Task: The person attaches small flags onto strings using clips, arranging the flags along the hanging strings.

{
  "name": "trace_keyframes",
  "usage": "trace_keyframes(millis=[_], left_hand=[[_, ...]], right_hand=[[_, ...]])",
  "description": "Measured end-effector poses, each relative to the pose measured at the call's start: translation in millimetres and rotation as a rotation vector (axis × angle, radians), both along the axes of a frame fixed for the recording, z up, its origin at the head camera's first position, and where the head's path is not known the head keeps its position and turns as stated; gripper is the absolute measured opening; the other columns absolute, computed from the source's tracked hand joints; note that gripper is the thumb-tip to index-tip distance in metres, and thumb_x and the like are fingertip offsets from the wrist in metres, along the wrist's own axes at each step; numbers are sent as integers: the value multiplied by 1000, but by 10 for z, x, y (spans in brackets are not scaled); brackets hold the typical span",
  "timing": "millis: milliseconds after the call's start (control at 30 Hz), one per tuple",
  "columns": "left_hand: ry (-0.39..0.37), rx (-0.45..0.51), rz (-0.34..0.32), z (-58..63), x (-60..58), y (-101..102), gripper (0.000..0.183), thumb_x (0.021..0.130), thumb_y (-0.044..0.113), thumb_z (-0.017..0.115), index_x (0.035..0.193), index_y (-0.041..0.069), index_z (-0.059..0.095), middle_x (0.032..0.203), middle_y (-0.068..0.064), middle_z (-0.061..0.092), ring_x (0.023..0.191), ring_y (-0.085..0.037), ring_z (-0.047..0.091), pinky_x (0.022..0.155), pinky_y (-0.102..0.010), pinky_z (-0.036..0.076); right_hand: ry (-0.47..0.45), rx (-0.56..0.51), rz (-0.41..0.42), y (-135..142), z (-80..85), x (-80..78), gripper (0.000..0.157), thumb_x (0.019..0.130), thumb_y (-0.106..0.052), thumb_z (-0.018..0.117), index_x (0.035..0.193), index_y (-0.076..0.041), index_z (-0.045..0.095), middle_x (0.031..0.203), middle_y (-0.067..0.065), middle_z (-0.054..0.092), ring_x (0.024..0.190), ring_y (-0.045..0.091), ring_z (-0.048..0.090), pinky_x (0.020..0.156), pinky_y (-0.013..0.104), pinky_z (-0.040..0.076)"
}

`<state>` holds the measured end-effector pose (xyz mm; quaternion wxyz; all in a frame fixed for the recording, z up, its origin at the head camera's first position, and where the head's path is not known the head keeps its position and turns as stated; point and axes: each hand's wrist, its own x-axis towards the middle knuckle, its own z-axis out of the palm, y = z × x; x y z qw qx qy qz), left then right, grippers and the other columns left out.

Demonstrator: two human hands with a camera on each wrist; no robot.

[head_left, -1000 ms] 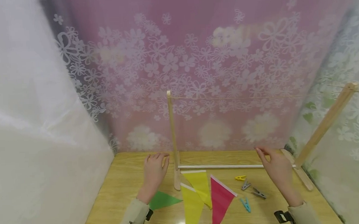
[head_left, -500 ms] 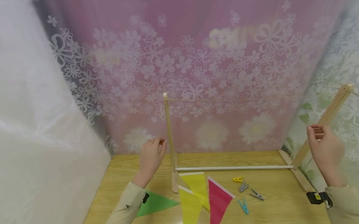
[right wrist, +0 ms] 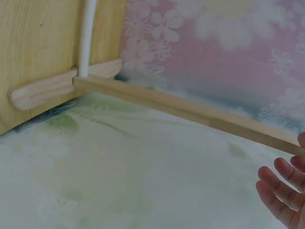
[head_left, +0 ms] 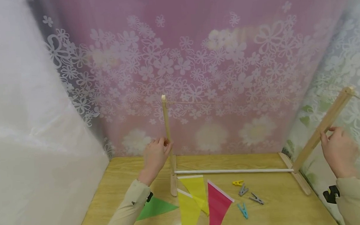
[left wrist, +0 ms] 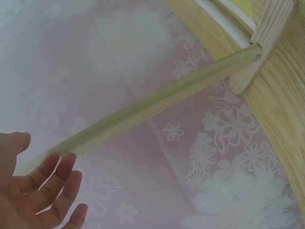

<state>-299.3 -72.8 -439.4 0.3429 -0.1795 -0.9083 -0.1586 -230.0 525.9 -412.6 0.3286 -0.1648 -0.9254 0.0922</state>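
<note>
Your left hand point(head_left: 155, 155), fingers point(left wrist: 71, 183) apart, is at the left post point(head_left: 166, 121) of the wooden frame point(head_left: 232, 171); your right hand point(head_left: 339, 151), finger closure indiscernible, is at its right post point(head_left: 315, 141).

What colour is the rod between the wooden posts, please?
The rod is white, clearest in the head view.

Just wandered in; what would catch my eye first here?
Most likely the bright colours on the table: two overlapping yellow pennants, a red pennant to their right and a green pennant to their left, partly hidden by the left sleeve. Behind them stands a wooden frame, a white rod joining its posts low down, with the left hand by one post and the right hand by the other.
</note>
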Motion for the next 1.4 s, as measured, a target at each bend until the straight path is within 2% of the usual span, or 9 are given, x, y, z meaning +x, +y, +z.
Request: trace_keyframes(millis=[100, 167, 400, 500, 700, 900, 1033, 1167, 1400], left_hand=[[7, 9, 8, -3, 1, 10, 34, 96, 40, 71, 81, 11, 62, 66, 0, 59, 58, -22, 57, 49, -34, 45], [22, 6, 18, -10, -10, 15, 34, 95, 39, 72, 79, 11, 61, 63, -1, 58, 57, -22, 56, 48, -34, 44], [5, -33, 36, -24, -57, 49, 33, 96, 39, 72, 82, 11, 60, 65, -1, 60, 59, -21, 59, 50, -34, 46], [2, -52, 49, -28, -86, 72, 31, 95, 37, 72, 82, 11, 61, 65, -1, 60, 60, -21, 60, 52, -35, 48], [43, -56, 91, -34, -143, 105, 26, 93, 27, 77, 80, 10, 61, 65, -3, 62, 59, -23, 61, 54, -37, 50], [36, -37, 117, -70, -167, 124, 27, 93, 28, 77, 82, 9, 60, 66, -5, 62, 59, -25, 62, 52, -38, 50], [25, -28, 112, -89, -165, 140, 26, 94, 29, 76, 86, 10, 61, 69, -4, 64, 63, -25, 64, 56, -39, 53], [41, -25, 111, -111, -164, 152, 26, 93, 29, 77, 87, 9, 61, 71, -6, 66, 66, -26, 65, 57, -39, 54], [103, -38, 135, -132, -189, 148, 29, 91, 30, 79, 85, 8, 60, 72, -7, 63, 69, -27, 64, 60, -39, 53]], right_hand=[[-33, 15, 17, 63, -50, 3, 40, 106, -19, 54, 116, 20, 50, 80, 33, 57, 44, 36, 48, 34, 40, 31], [-24, 29, 31, 88, -82, 1, 38, 105, -17, 57, 112, 19, 50, 80, 33, 56, 42, 35, 46, 33, 39, 30], [102, 145, 53, 75, -146, -21, 27, 98, -6, 66, 96, 16, 49, 74, 31, 48, 37, 35, 39, 32, 44, 28], [122, 163, 53, 70, -159, -30, 25, 98, -3, 65, 95, 15, 49, 75, 31, 47, 40, 39, 41, 33, 48, 30], [149, 105, 95, 77, -174, -104, 22, 98, -2, 64, 97, 14, 49, 80, 34, 47, 52, 55, 46, 41, 57, 33], [215, 89, 83, 39, -208, -183, 21, 96, -2, 64, 99, 14, 52, 80, 36, 50, 58, 61, 48, 44, 62, 32], [254, 81, 58, 20, -234, -206, 20, 96, -2, 65, 100, 14, 53, 81, 37, 51, 63, 63, 49, 46, 64, 32], [256, 52, 39, 27, -240, -210, 18, 96, -3, 65, 97, 12, 54, 82, 36, 52, 67, 63, 50, 47, 64, 32], [352, 138, 80, 35, -271, -227, 17, 91, 1, 68, 94, 12, 56, 81, 35, 54, 70, 60, 50, 53, 63, 34]])
